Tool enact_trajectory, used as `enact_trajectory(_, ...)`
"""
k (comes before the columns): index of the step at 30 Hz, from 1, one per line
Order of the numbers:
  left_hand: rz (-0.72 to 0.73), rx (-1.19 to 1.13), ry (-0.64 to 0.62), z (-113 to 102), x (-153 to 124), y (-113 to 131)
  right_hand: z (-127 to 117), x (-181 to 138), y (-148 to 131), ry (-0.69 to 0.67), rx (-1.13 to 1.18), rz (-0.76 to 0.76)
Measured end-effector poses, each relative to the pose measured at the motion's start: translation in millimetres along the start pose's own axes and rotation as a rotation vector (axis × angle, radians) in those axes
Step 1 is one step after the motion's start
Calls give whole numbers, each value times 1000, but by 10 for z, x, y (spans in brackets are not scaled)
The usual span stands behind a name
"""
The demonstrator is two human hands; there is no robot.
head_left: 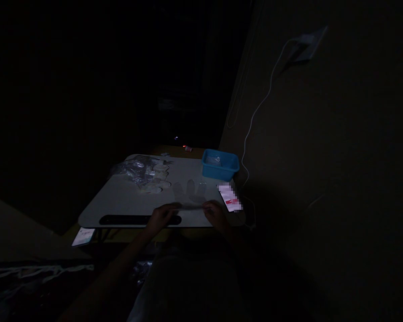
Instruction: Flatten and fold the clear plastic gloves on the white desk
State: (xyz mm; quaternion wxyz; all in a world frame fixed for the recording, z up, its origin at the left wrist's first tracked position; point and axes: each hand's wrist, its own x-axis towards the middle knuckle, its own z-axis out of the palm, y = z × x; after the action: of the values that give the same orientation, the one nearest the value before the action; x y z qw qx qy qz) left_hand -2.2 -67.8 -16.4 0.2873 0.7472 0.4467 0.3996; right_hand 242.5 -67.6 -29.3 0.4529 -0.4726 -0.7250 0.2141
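Note:
In dim light, my left hand (163, 213) and my right hand (215, 212) are at the near edge of a white table (121, 203). The fingers of both are pinched together on opposite ends of a thin, pale strip (190, 208), stretched level between them. Its exact kind is too dark to make out. Just beyond it, several small greyish flat pieces (190, 187) lie on the tabletop. To the left, several pale, rounded flat pieces (151, 189) are beside a crumpled clear plastic bag (137, 169).
A blue plastic basket (220, 172) stands at the back right, with a clear packet (213, 160) inside. A lit phone (230, 197) lies by the right edge. A white cable (251, 120) hangs along the wall. Another lit screen (83, 236) is below the table's left corner.

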Motion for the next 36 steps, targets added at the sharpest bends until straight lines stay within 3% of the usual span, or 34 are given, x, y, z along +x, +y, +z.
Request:
enact_trajectory(5,-63,-7,37,41,74,-29,3,-16,15,-24,-50,75)
enact_trajectory(13,-69,-114,7,57,105,-98,14,12,9,45,24,-46)
enact_trajectory(19,10,-155,2,48,105,-90,14,10,-13,68,40,-60)
enact_trajectory(27,-112,-15,48,41,126,-93,42,0,39,52,29,86)
enact_trajectory(36,-177,-58,105,47,147,-117,45,28,93,21,19,182)
